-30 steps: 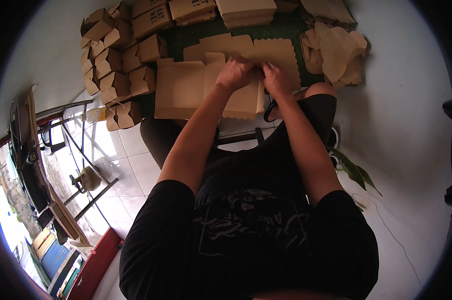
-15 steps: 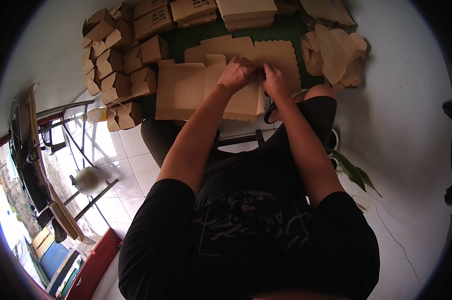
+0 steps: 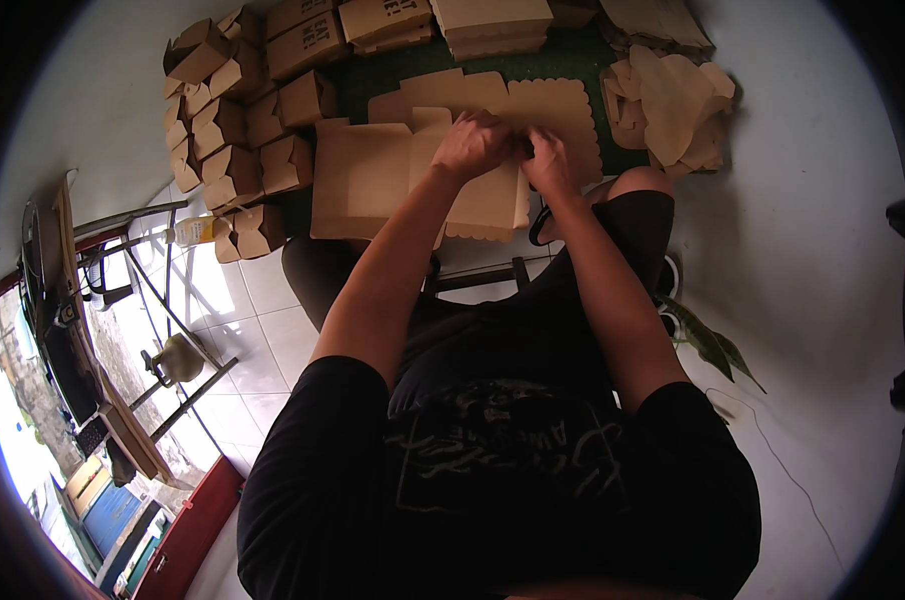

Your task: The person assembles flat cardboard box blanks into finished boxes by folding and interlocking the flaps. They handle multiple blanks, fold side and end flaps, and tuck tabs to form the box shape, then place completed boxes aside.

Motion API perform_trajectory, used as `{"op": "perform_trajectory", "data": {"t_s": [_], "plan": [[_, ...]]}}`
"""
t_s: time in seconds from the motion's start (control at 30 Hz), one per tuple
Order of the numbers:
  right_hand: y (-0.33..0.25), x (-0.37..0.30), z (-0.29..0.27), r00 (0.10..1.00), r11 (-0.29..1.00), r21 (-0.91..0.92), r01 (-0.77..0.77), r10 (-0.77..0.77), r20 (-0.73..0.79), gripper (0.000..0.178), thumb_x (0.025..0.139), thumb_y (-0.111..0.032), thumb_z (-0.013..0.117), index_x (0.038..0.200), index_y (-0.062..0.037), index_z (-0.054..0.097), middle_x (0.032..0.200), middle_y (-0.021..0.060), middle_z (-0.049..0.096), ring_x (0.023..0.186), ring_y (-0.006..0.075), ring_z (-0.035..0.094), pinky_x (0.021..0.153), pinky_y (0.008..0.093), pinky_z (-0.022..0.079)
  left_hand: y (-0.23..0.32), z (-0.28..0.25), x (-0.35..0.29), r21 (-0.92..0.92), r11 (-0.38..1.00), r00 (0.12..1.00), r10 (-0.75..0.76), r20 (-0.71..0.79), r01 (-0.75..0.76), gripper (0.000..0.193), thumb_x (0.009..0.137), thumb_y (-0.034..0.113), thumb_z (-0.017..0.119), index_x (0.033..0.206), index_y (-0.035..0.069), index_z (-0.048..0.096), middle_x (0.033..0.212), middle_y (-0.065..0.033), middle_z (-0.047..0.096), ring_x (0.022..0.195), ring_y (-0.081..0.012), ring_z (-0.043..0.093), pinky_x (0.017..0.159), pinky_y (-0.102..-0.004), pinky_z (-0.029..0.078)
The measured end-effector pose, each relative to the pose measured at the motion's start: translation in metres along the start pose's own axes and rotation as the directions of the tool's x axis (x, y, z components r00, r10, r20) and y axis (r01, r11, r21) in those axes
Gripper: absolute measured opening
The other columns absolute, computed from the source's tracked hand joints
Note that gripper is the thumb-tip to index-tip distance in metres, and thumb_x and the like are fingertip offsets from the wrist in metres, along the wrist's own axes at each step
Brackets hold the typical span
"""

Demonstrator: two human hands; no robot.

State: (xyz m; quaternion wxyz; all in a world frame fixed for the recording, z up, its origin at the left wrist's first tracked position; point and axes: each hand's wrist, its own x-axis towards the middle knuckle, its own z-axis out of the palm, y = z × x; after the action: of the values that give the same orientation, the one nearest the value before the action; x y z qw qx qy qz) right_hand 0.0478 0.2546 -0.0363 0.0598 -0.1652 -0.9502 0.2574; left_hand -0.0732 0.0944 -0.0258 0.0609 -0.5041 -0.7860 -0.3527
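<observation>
A brown cardboard box blank (image 3: pixel 361 180), partly folded, lies before me with its scalloped edge toward me. My left hand (image 3: pixel 475 145) is closed at the blank's far right part, fingers bent over a raised flap. Close beside it, my right hand (image 3: pixel 549 162) pinches the cardboard at the same corner, thumb and fingers together. The fingertips of both hands nearly meet, and the exact fold between them is hidden. Under and beyond this blank, another flat brown blank (image 3: pixel 563 105) with a scalloped right edge rests on the green surface (image 3: pixel 388 70).
Folded small boxes (image 3: pixel 231 175) are piled at the left. Along the back stand printed boxes (image 3: pixel 308 45) and a stack of flat blanks (image 3: pixel 493 25). Loose brown cardboard pieces (image 3: pixel 678 105) lie at the right. A bottle (image 3: pixel 195 231) and a metal-framed stand are at the left, a leafy plant (image 3: pixel 708 345) at the right.
Both hands stay at the same corner of the blank, with only slight finger movement. The rounded object on the left stand, blurred before, now shows more clearly.
</observation>
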Motion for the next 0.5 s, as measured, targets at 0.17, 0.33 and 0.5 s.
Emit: {"op": "perform_trajectory", "data": {"t_s": [0.17, 0.33, 0.5], "plan": [[-0.0012, 0.0000, -0.0052, 0.996, 0.996, 0.063, 0.071, -0.067, -0.057, 0.030, 0.095, -0.016, 0.083, 0.124, -0.0060, 0.078, 0.124, 0.0168, 0.081, 0.117, 0.0413, 0.076, 0.099, 0.0520, 0.062, -0.0019, -0.0012, 0.0010, 0.016, 0.998, 0.983, -0.056, 0.175, 0.053, 0.018, 0.090, 0.029, 0.079, 0.100, 0.015, 0.085, 0.101, -0.0062, 0.082, 0.110, -0.0317, 0.076, 0.103, -0.0474, 0.055], [-0.0023, -0.0015, -0.0050, 0.997, 0.995, 0.089, 0.053, -0.047, -0.069, 0.035, 0.095, -0.017, 0.083, 0.129, -0.0066, 0.077, 0.122, 0.0182, 0.081, 0.116, 0.0420, 0.077, 0.098, 0.0531, 0.062, -0.0044, 0.0011, -0.0015, -0.007, 0.999, 0.988, -0.033, 0.153, 0.034, 0.019, 0.090, 0.030, 0.080, 0.101, 0.015, 0.085, 0.101, -0.0047, 0.081, 0.110, -0.0305, 0.075, 0.102, -0.0475, 0.054], [0.0074, -0.0067, 0.0014, 0.980, 0.940, 0.321, -0.117, 0.163, -0.117, 0.031, 0.102, -0.023, 0.075, 0.131, -0.0104, 0.077, 0.118, 0.0202, 0.082, 0.113, 0.0437, 0.078, 0.094, 0.0519, 0.061, -0.0001, 0.0003, -0.0048, 0.108, 0.989, 0.978, -0.117, 0.170, 0.099, 0.019, 0.093, 0.025, 0.080, 0.109, 0.017, 0.085, 0.106, -0.0052, 0.081, 0.113, -0.0293, 0.074, 0.101, -0.0468, 0.053]]}}
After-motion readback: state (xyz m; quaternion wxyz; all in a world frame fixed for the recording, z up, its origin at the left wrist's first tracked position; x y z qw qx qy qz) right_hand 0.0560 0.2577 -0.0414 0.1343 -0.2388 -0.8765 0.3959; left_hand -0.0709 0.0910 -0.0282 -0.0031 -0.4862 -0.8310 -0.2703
